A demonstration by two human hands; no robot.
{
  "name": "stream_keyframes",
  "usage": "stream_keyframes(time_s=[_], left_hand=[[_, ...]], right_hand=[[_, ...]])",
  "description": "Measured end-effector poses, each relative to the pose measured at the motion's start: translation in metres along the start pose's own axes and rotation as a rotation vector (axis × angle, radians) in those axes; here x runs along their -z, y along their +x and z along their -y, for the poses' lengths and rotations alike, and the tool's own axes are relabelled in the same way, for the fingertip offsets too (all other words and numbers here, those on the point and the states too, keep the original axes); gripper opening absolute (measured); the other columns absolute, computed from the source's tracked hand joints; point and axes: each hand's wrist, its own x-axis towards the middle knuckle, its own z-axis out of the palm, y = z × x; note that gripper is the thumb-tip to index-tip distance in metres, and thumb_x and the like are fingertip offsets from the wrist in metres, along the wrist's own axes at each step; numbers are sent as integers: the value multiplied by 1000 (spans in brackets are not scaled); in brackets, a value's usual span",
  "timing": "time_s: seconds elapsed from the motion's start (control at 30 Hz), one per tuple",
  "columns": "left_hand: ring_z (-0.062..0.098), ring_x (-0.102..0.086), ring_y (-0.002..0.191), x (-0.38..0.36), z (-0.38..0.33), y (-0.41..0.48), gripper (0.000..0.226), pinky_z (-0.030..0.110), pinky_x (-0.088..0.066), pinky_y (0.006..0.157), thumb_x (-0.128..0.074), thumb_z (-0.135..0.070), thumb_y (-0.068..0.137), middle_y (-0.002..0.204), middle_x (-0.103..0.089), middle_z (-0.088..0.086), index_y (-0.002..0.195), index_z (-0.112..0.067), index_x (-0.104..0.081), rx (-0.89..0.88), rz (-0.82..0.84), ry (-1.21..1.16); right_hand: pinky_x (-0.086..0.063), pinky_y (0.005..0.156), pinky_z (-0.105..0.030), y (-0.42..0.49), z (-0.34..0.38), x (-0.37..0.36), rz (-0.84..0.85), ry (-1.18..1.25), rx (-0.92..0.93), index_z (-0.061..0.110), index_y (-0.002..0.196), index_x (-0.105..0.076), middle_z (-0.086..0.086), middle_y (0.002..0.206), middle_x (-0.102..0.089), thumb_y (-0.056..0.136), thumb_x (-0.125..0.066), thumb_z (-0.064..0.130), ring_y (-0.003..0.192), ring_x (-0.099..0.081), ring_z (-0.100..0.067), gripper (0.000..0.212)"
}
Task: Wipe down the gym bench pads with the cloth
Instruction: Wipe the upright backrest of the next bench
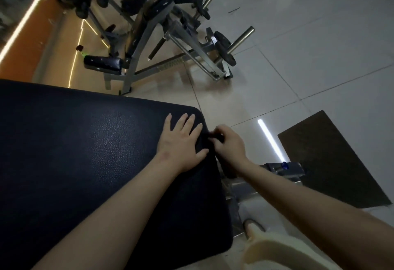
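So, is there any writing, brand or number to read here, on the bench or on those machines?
None can be read.
The bench pad: plain, with no label showing.
The weight plates: too dark and blurred to show any number.
The machine frame: no legible brand or sticker.

We are resting our left hand [181, 141] flat on the big dark bench pad [85, 152], near its right edge. Our right hand [229, 143] is pinching a small dark thing [217, 139] right at that edge. A gray weight machine [149, 41] is standing on the tiled floor [319, 45] farther off
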Motion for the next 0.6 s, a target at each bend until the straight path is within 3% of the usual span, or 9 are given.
stream_keyframes(time_s=[0.2, 0.3, 0.47, 0.6], left_hand=[[23, 18, 150, 2, -2, 2, 81, 55, 10, 119, -20, -67, 95, 163, 16, 11, 157, -21, 3, 26, 18, 11], [24, 18, 150, 1, -3, 2, 82, 56, 10, 118, -19, -68, 94, 163, 16, 12, 157, -21, 3, 33, 18, 20], [24, 17, 150, 1, -4, 2, 81, 56, 10, 118, -20, -67, 95, 163, 16, 12, 157, -20, 4, 34, 24, 26], [24, 15, 151, 1, -4, 1, 82, 55, 9, 118, -20, -67, 95, 163, 15, 12, 157, -19, 4, 42, 15, 25]], right_hand=[[-50, 72, -40, 73, 13, -3, 43, -25, 7, 21, 80, -53, 6, 77, -56, 93, -62, 21, 79, -59, -21, 16], [-52, 74, -44, 53, 2, 6, 103, 31, 24, 18, 79, -55, 5, 76, -58, 92, -64, 17, 76, -59, -19, 16], [-51, 73, -34, -9, -19, 20, 209, 104, 21, 26, 76, -54, 7, 79, -61, 91, -65, 13, 79, -60, -12, 23], [-47, 71, -35, 19, -4, 13, 127, -27, 52, 23, 79, -52, 12, 76, -56, 92, -64, 17, 77, -56, -15, 18]])
